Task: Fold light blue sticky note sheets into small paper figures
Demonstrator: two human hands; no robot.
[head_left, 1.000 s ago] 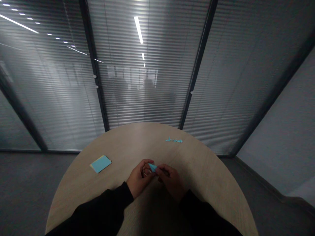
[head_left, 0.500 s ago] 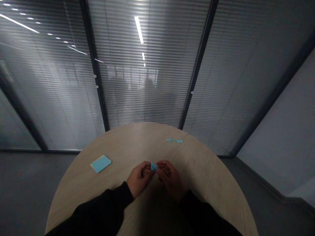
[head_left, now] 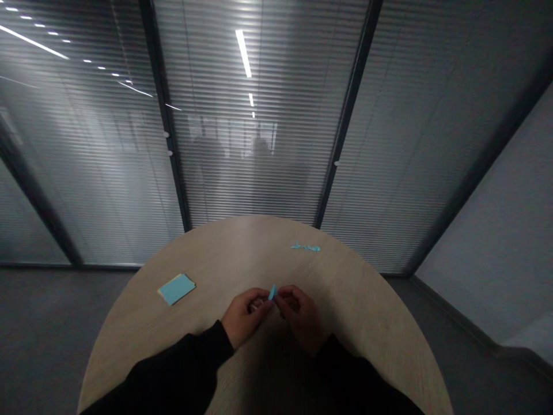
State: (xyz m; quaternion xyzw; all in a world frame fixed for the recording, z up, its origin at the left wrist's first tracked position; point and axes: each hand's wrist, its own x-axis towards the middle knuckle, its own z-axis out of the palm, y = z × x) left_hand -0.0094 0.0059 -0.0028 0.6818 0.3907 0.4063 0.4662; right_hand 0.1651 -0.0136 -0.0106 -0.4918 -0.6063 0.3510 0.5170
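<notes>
At the round table (head_left: 224, 256), the left hand (head_left: 246, 317) and right hand (head_left: 301, 320) pinch a small folded blue paper (head_left: 272, 292) between them.

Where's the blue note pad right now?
In the head view, the blue note pad lies on the round wooden table, beyond and left of the person's left hand.

A round wooden table (head_left: 242, 248) stands on grey carpet (head_left: 43, 334) before glass partitions (head_left: 250, 184) with blinds reflecting strip lights (head_left: 243, 53)

Matt pale wood-grain tabletop (head_left: 242, 245); smooth blue paper slip (head_left: 272, 292); black cloth sleeve (head_left: 173, 363) (matt, no sheen).
</notes>
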